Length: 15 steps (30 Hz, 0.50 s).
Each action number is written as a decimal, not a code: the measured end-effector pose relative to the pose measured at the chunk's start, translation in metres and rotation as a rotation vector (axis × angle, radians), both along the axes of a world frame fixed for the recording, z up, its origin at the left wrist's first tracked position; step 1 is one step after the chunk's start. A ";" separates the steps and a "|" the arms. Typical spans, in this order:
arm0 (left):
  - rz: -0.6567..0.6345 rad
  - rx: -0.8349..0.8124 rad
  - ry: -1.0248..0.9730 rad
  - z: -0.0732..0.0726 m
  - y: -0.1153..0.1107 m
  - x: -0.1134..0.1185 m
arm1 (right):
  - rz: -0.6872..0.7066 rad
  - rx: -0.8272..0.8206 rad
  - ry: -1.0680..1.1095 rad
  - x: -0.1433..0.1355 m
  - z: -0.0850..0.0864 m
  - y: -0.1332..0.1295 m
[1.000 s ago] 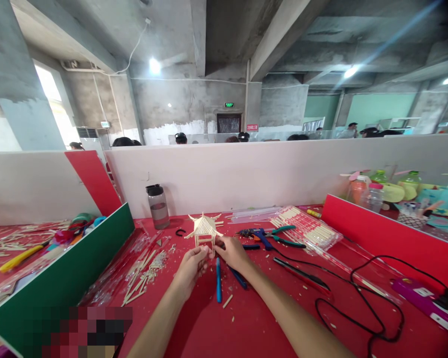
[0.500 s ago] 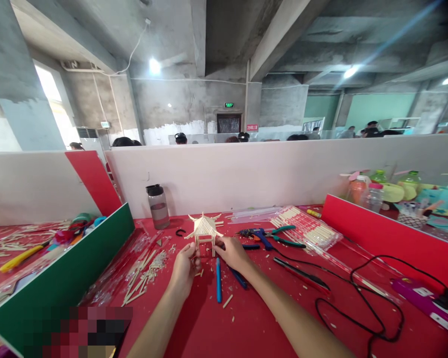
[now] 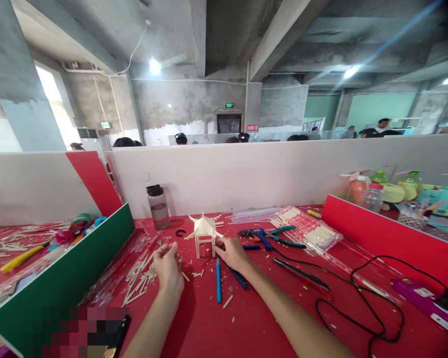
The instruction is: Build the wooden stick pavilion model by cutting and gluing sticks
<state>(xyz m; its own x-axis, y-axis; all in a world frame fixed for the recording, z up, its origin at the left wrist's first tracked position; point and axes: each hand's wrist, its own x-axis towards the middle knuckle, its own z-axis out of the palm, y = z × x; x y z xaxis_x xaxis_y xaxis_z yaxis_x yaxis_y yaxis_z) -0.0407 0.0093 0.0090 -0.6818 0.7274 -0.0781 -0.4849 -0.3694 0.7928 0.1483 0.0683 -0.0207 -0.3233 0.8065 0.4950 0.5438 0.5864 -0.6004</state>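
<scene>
A small pavilion model of pale wooden sticks [image 3: 205, 226], with a peaked roof and upturned corners, stands upright on the red tabletop. My right hand [image 3: 232, 253] is closed around a leg on its right side. To the left of the model, apart from it, my left hand [image 3: 168, 266] is raised with its fingers curled together. Whatever those fingers may hold is hidden. Beside the left hand lies a pile of loose sticks and offcuts [image 3: 144, 278]. A blue pen-like tool [image 3: 219, 281] lies just in front of the model.
Right of the model are a blue glue gun [image 3: 263, 237], green-handled pliers [image 3: 285, 230], a utility knife [image 3: 302, 275], bagged sticks [image 3: 309, 228] and a purple power strip [image 3: 425, 301] with cables. A water bottle [image 3: 159, 208] stands behind. Green [image 3: 70, 278] and red [image 3: 392, 231] dividers flank the space.
My left hand has let go of the model's left leg and moved left, toward the loose sticks. My right hand and the pavilion model have stayed in place.
</scene>
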 end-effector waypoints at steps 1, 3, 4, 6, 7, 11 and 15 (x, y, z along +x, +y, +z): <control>0.029 0.000 0.012 0.000 0.000 0.000 | 0.000 0.000 0.000 0.000 0.000 0.000; 0.051 0.006 0.047 0.000 0.000 0.000 | 0.000 -0.001 -0.001 0.000 0.001 -0.001; 0.047 0.012 0.066 -0.001 0.000 0.000 | -0.001 -0.002 -0.001 0.000 0.001 -0.001; 0.038 0.018 0.099 -0.001 0.000 0.001 | -0.002 -0.002 -0.002 0.000 0.001 -0.001; 0.037 0.019 0.107 -0.001 -0.001 0.001 | -0.002 -0.002 -0.002 0.000 0.001 -0.001; 0.014 0.034 0.108 0.000 -0.001 0.001 | -0.001 0.001 -0.003 0.000 0.001 0.000; -0.045 0.038 0.098 -0.001 0.001 0.002 | 0.000 -0.001 -0.003 0.000 0.001 0.000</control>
